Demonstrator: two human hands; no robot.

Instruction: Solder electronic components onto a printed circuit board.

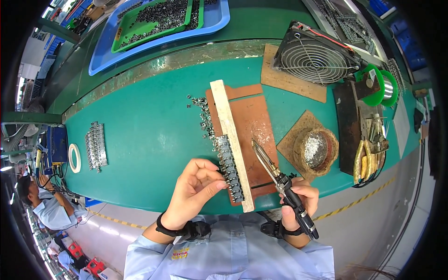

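A row of small black electronic components (227, 161) lies along the left side of a pale wooden bar (231, 140). Under the bar is a reddish-brown board (256, 126). My left hand (193, 189) is closed in a pinch at the row's left edge, fingertips against it; whatever is between them is too small to make out. My right hand (303, 200) grips the black handle of a soldering iron (291, 198), its metal tip above the board, right of the bar. Small loose metal parts (205, 121) are scattered by the board's upper left.
Right of the board stand a round pot of solder bits (315, 149), a black fan (317, 58), a solder wire spool (385, 88) and a tool holder (347, 130). Assembled strips (96, 147) and a tape roll (73, 157) lie left. A blue tray (100, 56) stands behind.
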